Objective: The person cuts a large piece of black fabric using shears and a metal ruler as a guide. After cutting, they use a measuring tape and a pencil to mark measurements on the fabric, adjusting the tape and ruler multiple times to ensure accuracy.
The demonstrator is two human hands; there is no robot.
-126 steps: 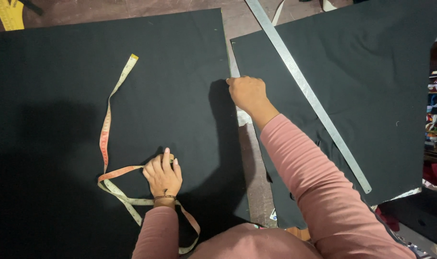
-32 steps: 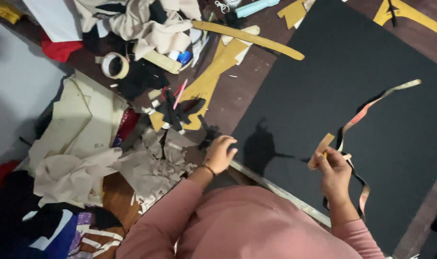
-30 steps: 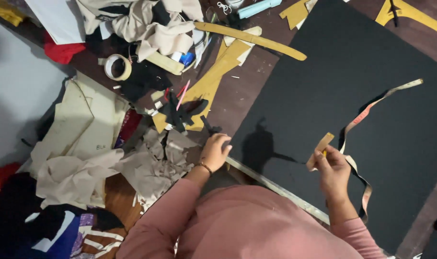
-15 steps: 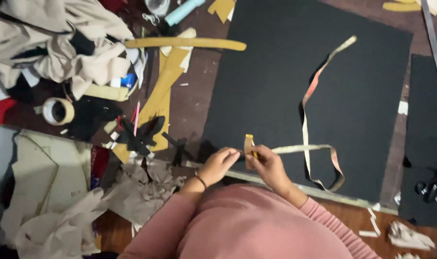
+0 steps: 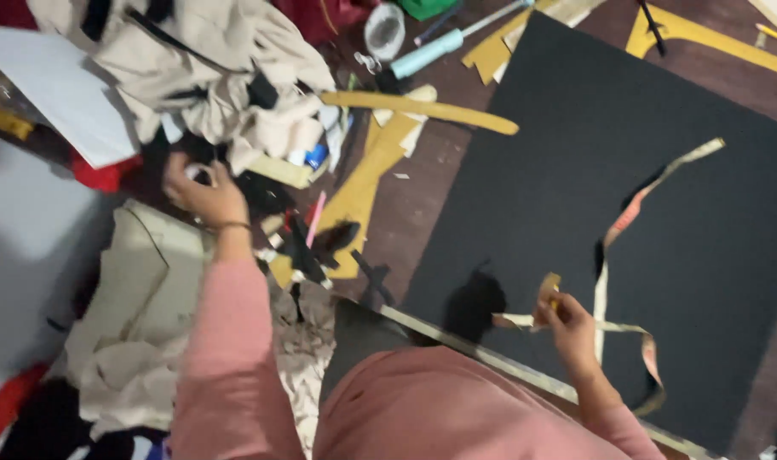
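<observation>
Right hand (image 5: 569,322) pinches one end of a long, worn cloth measuring tape (image 5: 614,255), fingers clamped on it; the tape trails across the large black fabric sheet (image 5: 576,170). Left hand (image 5: 203,192) reaches well away into the clutter, fingers curled around a small roll of pale adhesive tape (image 5: 199,174); motion blur, so I cannot tell whether the grip has closed.

Judgement: measuring paused, fetching in hand. Lifting the roll free calls for care among the cream garments (image 5: 210,68) and yellow card pattern pieces (image 5: 363,179).

Brown wooden worktable (image 5: 423,196), crowded with scraps.
</observation>
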